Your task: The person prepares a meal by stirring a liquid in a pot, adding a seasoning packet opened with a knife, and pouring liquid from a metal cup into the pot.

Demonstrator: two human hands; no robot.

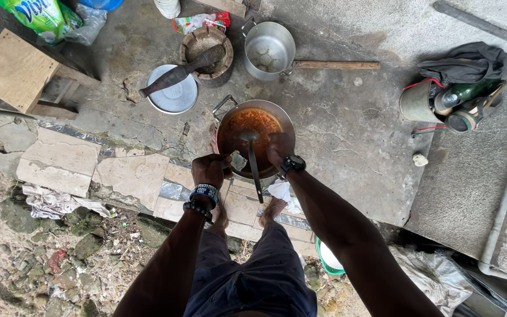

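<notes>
Head view: on the concrete floor [347, 123] a large pot [256, 138] holds orange-red stew and a ladle [252, 155]; behind it an empty steel pot [269, 49]. Left hand [210, 170], fingers curled, and right hand [279, 150], fingers clamped, grip the stew pot's rim.

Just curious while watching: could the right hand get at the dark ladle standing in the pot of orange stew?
Probably yes. The right hand is at the metal pot's rim, right beside the dark ladle, with nothing between them.

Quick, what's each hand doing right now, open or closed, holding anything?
Left hand: closed in a fist at the near rim of the pot; what it grips cannot be told.
Right hand: over the pot rim; grip cannot be told.
</notes>
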